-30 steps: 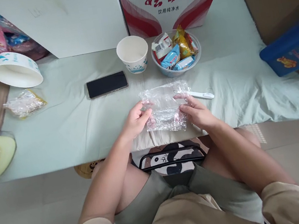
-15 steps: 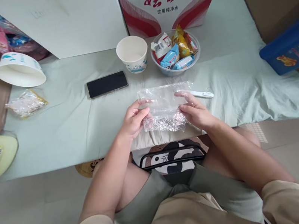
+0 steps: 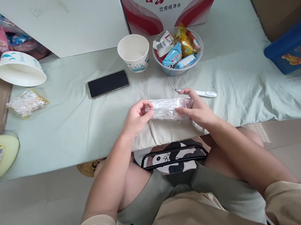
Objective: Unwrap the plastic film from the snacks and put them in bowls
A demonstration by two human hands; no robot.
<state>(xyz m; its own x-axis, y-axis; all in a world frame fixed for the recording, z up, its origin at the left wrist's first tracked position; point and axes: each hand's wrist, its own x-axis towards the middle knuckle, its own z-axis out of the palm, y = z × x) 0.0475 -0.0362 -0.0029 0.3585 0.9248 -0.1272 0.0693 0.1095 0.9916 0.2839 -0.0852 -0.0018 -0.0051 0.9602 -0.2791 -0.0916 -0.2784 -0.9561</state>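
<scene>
A clear, crinkled plastic bag (image 3: 164, 109), folded into a narrow strip, is held just above the near part of the table. My left hand (image 3: 137, 118) pinches its left end between thumb and fingers. At the other end, my right hand (image 3: 198, 110) grips the plastic, thumb on top and index finger reaching past the far edge. Just beyond the right hand lies a white-handled tool (image 3: 207, 93), partly covered by the fingers; its exact kind I cannot make out. Whether anything sits inside the folded plastic is hard to tell.
Behind the hands stand a paper cup (image 3: 134, 56) and a clear bowl (image 3: 201, 53) of wrapped snacks. A phone (image 3: 108, 83) lies left of them. Further left are a tipped paper cup (image 3: 20, 74) and crumpled plastic packaging (image 3: 28, 103). Boxes (image 3: 84, 20) line the back; a blue container (image 3: 294, 48) is right.
The plastic bag, spread wide and flat before, is now folded down into a narrow strip. Both hands have closed more tightly on its ends.
</scene>
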